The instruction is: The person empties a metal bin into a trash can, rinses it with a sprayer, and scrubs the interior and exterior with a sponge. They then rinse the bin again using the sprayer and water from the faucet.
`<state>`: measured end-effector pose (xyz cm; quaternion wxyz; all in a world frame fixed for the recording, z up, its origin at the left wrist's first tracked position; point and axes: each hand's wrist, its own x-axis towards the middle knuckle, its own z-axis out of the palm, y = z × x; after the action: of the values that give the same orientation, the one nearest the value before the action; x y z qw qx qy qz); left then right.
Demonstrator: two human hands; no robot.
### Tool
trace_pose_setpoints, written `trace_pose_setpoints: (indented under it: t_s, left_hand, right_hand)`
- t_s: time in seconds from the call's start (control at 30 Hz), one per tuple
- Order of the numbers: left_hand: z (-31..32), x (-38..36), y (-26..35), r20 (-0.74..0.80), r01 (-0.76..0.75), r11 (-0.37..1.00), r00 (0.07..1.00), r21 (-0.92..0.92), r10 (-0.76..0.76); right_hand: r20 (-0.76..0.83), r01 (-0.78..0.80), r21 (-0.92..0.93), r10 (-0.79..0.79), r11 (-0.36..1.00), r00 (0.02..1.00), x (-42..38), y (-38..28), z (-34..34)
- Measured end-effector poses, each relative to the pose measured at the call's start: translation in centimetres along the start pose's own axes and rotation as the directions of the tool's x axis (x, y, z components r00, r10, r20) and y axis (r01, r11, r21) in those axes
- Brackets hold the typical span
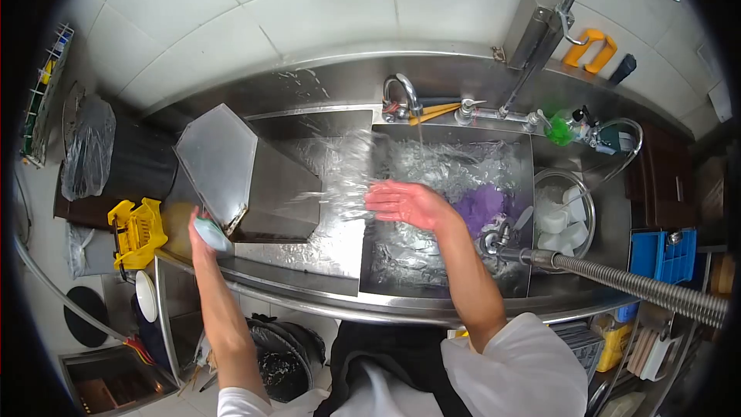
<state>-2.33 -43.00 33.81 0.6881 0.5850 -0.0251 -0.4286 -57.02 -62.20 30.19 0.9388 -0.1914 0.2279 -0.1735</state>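
My left hand (198, 241) is closed around a pale blue-green sponge (214, 236), beside the lower corner of a large metal container (282, 193). The container lies tilted on the left part of the sink, its flat grey face (216, 156) turned to the left. Over the water-filled basin (449, 259), my right hand (403, 202) is spread flat, wet and holding nothing. Splashing water (351, 174) streaks from its fingers toward the container. A purple cloth or scrubber (480, 207) lies in the water to the right of that hand.
A thin stream runs from the tap (401, 89). The spray hose (617, 276) crosses the right side, its head (498, 241) over the basin. White dishes (562, 220) fill a round basket at right. A yellow wringer (137, 233) and black bin (143, 158) stand left.
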Motion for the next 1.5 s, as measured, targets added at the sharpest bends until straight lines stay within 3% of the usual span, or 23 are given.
trace_pose_setpoints:
  t_s: [0.07, 0.13, 0.23, 0.37, 0.43, 0.5, 0.57, 0.6, 0.63, 0.7, 0.73, 0.8, 0.87, 0.93, 1.0, 1.07, 1.2, 1.23, 1.27, 1.3, 1.4, 1.43, 1.5]
  left_hand:
    - [-1.1, -1.6, -2.1, -0.032, -0.147, 0.979, 0.988, 0.143, 0.153]
    - [-1.9, -2.5, -0.8, -0.096, -0.133, 0.957, 0.982, 0.259, 0.163]
    - [0.7, -3.9, 4.4, -0.086, -0.140, 0.917, 0.979, 0.375, 0.185]
    - [10.4, -7.4, 10.2, -0.004, -0.212, 0.689, 0.955, 0.693, 0.298]
    - [13.6, -8.3, 10.8, 0.002, -0.225, 0.585, 0.934, 0.779, 0.357]
    - [13.3, -7.5, 12.1, 0.034, -0.223, 0.454, 0.921, 0.863, 0.387]
    - [12.9, -7.5, 12.6, -0.006, -0.125, 0.433, 0.957, 0.893, 0.289]
    - [12.9, -7.9, 12.1, -0.054, -0.056, 0.442, 0.971, 0.895, 0.234]
    - [11.6, -6.5, 11.8, -0.092, 0.006, 0.367, 0.972, 0.930, 0.217]
    - [10.0, -5.1, 10.2, -0.005, -0.008, 0.414, 1.000, 0.910, 0.030]
    - [8.7, -3.4, 9.4, 0.106, -0.089, 0.407, 0.994, 0.909, -0.020]
    - [5.1, 0.9, 7.9, 0.075, -0.129, 0.371, 0.985, 0.920, 0.156]
    - [4.2, 1.3, 8.0, 0.145, -0.193, 0.409, 0.979, 0.892, 0.145]
    - [6.5, -1.1, 8.9, 0.176, -0.146, 0.475, 0.984, 0.868, -0.019]
    - [6.3, -0.9, 9.5, 0.208, -0.195, 0.435, 0.978, 0.879, 0.018]
    - [5.6, 0.1, 10.9, 0.247, -0.210, 0.443, 0.969, 0.871, -0.026]
    - [5.6, 2.5, 15.0, 0.374, -0.312, 0.270, 0.900, 0.911, -0.225]
    - [4.6, 5.1, 15.9, 0.474, -0.464, 0.101, 0.855, 0.880, -0.209]
    - [5.0, 6.1, 16.4, 0.475, -0.465, 0.099, 0.853, 0.880, -0.215]
    - [5.6, 6.7, 17.0, 0.448, -0.461, -0.013, 0.869, 0.888, -0.208]
    - [6.9, 6.8, 17.5, 0.407, -0.443, -0.288, 0.896, 0.849, -0.176]
    - [8.9, 4.3, 17.5, 0.416, -0.419, -0.472, 0.902, 0.776, -0.117]
    - [5.2, 7.7, 16.7, 0.586, -0.475, -0.503, 0.806, 0.722, 0.081]
  right_hand:
    - [-0.229, 0.249, -0.094, -0.264, 0.964, 0.937, -2.0, -0.3, -1.1]
    - [-0.616, 0.154, -0.599, -0.575, 0.786, 0.538, -1.3, 2.3, -10.2]
    - [-0.552, 0.168, -0.361, -0.355, 0.917, 0.755, 0.7, 3.5, -9.8]
    - [-0.159, 0.002, 0.163, 0.024, 0.987, 0.987, 5.8, 3.9, -5.9]
    - [0.045, 0.115, 0.092, -0.120, 0.989, 0.992, 6.2, 0.3, 0.9]
    - [-0.153, 0.336, -0.008, -0.333, 0.942, 0.930, 3.4, -2.4, 2.0]
    - [-0.500, 0.342, -0.442, -0.545, 0.829, 0.673, 1.4, -2.2, -3.9]
    - [-0.592, 0.350, -0.599, -0.693, 0.720, 0.411, 3.6, 0.8, -14.4]
    - [-0.667, 0.096, -0.729, -0.735, 0.678, 0.125, 1.7, 2.3, -15.3]
    - [-0.862, -0.321, -0.407, -0.476, 0.855, -0.173, 1.8, 6.6, -23.0]
    - [-0.939, 0.020, -0.266, -0.264, 0.964, 0.219, 2.8, 7.4, -22.4]
    - [-0.524, 0.260, 0.139, -0.152, 0.956, 0.838, 5.1, 7.6, -18.4]
    - [-0.198, 0.156, 0.228, -0.111, 0.961, 0.974, 4.0, 2.1, -4.1]
    - [-0.063, 0.107, 0.209, -0.096, 0.972, 0.993, 2.7, -0.2, 0.0]
    - [-0.253, 0.455, -0.072, -0.457, 0.888, 0.853, 2.1, -1.8, 0.3]
    - [-0.526, 0.356, -0.638, -0.724, 0.683, 0.447, 1.5, -0.3, -7.6]
    - [-0.870, -0.294, -0.405, -0.464, 0.866, -0.168, 5.3, 10.4, -32.3]
    - [-0.923, 0.296, -0.034, -0.144, 0.955, 0.357, 3.7, 8.5, -23.1]
    - [-0.782, 0.068, -0.007, -0.048, 0.998, 0.621, 3.5, 6.2, -15.7]
    - [-0.512, 0.155, 0.163, -0.051, 0.974, 0.857, 5.2, 5.9, -12.9]
    - [-0.129, 0.224, 0.077, -0.213, 0.971, 0.968, 5.0, 1.3, 2.7]
    - [-0.139, 0.226, 0.081, -0.213, 0.971, 0.967, 4.4, 1.0, 2.0]
    - [-0.468, 0.424, -0.327, -0.535, 0.844, 0.703, 2.6, 0.1, -1.0]
